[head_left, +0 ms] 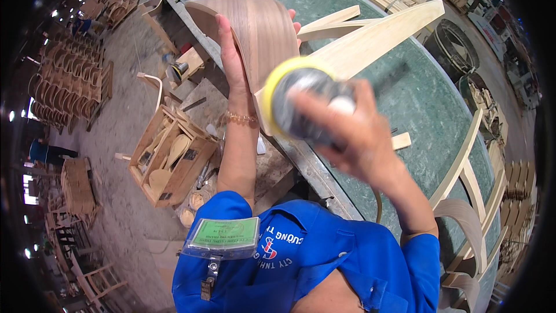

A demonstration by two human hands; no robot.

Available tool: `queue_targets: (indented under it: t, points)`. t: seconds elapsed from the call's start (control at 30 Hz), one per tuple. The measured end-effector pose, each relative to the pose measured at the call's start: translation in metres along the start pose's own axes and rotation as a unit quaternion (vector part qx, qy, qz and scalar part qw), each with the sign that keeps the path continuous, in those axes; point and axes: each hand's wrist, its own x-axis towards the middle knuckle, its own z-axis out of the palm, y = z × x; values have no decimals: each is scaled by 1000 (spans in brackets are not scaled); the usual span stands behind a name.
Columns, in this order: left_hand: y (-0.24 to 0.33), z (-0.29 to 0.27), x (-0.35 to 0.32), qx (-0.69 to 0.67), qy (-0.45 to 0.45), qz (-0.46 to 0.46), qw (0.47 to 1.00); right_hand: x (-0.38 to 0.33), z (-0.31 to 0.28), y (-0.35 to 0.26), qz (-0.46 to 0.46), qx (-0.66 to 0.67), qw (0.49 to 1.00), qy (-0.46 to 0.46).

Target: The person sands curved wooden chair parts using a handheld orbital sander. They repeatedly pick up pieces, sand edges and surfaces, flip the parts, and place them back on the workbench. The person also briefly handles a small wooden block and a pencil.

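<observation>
My left hand [231, 61] grips the edge of a curved plywood chair back [260, 29], holding it upright against a pale wooden chair frame [370, 37] that lies on the green workbench [417, 98]. My right hand [353, 130] is blurred and wraps around a round power sander [304, 104] with a yellow pad. The pad sits against the lower edge of the curved back. A bead bracelet [241, 118] is on my left wrist.
Another chair frame [469, 174] lies at the bench's right end. A wooden crate [171, 159] with sanding discs and tools stands on the floor to the left. Stacked chair frames [63, 81] fill the far left. A person in blue [46, 152] stands there.
</observation>
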Motion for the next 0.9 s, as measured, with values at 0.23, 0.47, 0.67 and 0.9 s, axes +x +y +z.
queue_targets:
  t: [0.23, 0.47, 0.67, 0.9]
  points:
    - [2, 1, -5, 28, -10, -3, 1000, 7, -18, 64, 68, 4, 980, 184]
    - [2, 2, -9, 11, -5, -14, 1000, -7, 3, -8, -39, -28, 999, -6]
    - [-2, 9, -11, 1, 16, -8, 1000, 15, -21, 38, 28, -31, 991, 124]
    - [-3, 6, -13, 51, 9, 19, 998, -57, -35, 109, 205, -34, 957, 202]
